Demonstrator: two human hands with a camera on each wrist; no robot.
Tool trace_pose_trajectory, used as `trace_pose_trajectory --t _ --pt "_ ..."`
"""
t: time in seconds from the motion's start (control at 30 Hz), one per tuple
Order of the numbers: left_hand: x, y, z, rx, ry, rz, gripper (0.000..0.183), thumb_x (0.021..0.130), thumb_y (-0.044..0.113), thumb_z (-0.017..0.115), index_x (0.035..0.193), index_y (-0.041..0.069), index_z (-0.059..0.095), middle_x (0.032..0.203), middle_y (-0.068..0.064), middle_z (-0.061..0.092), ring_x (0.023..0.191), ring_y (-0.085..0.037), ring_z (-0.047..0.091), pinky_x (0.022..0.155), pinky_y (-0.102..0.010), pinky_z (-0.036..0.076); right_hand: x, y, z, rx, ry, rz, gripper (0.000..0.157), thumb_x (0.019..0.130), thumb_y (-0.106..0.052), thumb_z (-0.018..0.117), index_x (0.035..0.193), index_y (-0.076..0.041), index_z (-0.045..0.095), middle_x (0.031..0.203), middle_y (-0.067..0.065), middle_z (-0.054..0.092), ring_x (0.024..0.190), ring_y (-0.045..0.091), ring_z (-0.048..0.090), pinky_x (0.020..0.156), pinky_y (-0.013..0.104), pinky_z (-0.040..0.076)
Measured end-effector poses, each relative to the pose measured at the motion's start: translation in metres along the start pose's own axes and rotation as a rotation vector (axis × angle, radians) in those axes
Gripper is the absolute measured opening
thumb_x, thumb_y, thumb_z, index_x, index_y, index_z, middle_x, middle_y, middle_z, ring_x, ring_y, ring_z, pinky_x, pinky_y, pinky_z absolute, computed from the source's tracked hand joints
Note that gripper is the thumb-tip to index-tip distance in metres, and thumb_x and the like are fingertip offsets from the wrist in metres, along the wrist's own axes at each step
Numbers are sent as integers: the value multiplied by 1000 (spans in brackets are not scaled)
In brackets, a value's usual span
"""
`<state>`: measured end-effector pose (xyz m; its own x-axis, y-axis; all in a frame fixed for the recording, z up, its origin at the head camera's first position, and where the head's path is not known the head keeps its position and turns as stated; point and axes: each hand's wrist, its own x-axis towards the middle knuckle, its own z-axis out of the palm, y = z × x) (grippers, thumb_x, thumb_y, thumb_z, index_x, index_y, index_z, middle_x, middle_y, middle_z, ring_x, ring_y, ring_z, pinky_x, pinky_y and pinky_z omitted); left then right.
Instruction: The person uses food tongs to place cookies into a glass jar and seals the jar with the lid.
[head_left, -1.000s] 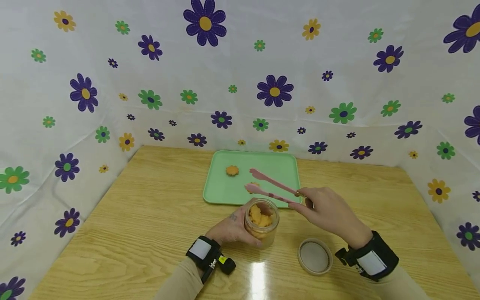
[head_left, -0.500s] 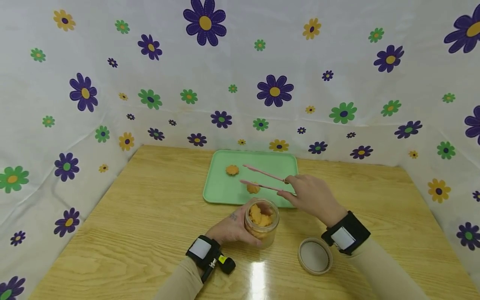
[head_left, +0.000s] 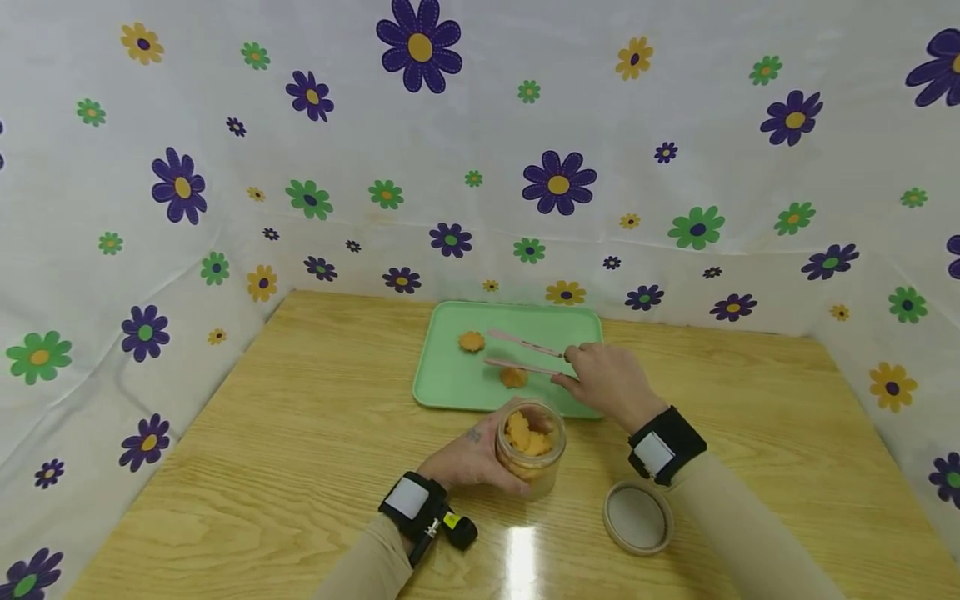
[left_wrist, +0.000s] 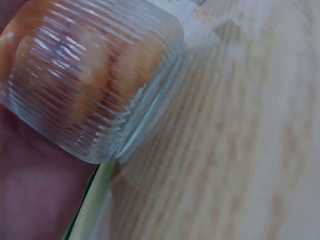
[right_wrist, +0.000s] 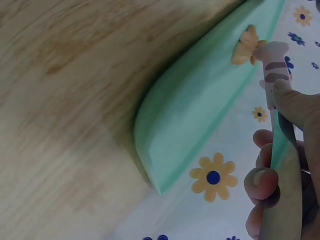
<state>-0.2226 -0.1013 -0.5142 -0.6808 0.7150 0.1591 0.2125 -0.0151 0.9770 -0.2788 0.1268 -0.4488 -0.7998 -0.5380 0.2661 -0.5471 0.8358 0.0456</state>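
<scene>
My left hand (head_left: 474,460) grips a clear glass jar (head_left: 542,482) with its mouth up. Inside the jar sit several orange-brown cookies (head_left: 530,437), visible through its ribbed wall in the left wrist view. Pink tongs (head_left: 522,367) are held in my right hand (head_left: 609,382) over the mint-green tray (head_left: 442,385), their two arms spread apart. One cookie (head_left: 514,378) lies on the tray just below the nearer arm of the tongs. Another cookie (head_left: 472,342) lies farther left on the tray, left of the tips. Whether the tongs touch the nearer cookie, I cannot tell.
A round lid (head_left: 638,517) lies on the wooden table (head_left: 315,442), right of the jar and near my right forearm. Behind the tray and along both sides hangs a white cloth (head_left: 480,117) printed with flowers.
My right hand has moved forward and left, taking the tongs farther over the tray. The left hand and jar keep their place; the head view has shifted slightly.
</scene>
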Motion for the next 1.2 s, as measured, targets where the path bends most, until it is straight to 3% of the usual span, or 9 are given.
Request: trace_pose_trajectory --t 0.2,0.47,0.73,0.97,1.2 --pt "-2 1 1 -29 -15 10 97 62 -7 85 141 21 37 136 -8 47 126 -21 42 110 -44 31 4 -1 14 -9 39 -31 37 86 -44 70 91 -7 69 72 4 67 55 15 57 44 32 51" --pt "-1 5 0 16 6 -26 97 62 0 88 140 27 38 134 0 50 125 -17 43 111 -46 29 18 -9 19 -2 21 -20 37 88 -43 68 96 -7 70 76 5 67 63 18 61 53 35 55" --pt "0 6 0 -37 -17 -9 95 62 -5 86 140 21 38 136 -5 48 126 -21 42 111 -44 30 32 -16 24 -3 34 -26 34 88 -40 69 97 -7 72 78 6 69 64 19 63 54 37 57" --pt "0 3 -1 -3 1 -25 98 61 -3 87 140 28 38 132 -1 52 124 -17 44 111 -45 29 43 -22 28 -9 -20 -4 35 90 -42 66 94 -7 72 74 4 66 59 17 59 51 35 56" --pt "-3 2 0 -23 -2 -16 99 61 -6 86 141 26 37 133 -2 51 125 -18 44 111 -43 29 48 -29 28 25 -100 19 32 93 -37 64 96 -7 70 76 6 66 63 18 60 53 36 57"
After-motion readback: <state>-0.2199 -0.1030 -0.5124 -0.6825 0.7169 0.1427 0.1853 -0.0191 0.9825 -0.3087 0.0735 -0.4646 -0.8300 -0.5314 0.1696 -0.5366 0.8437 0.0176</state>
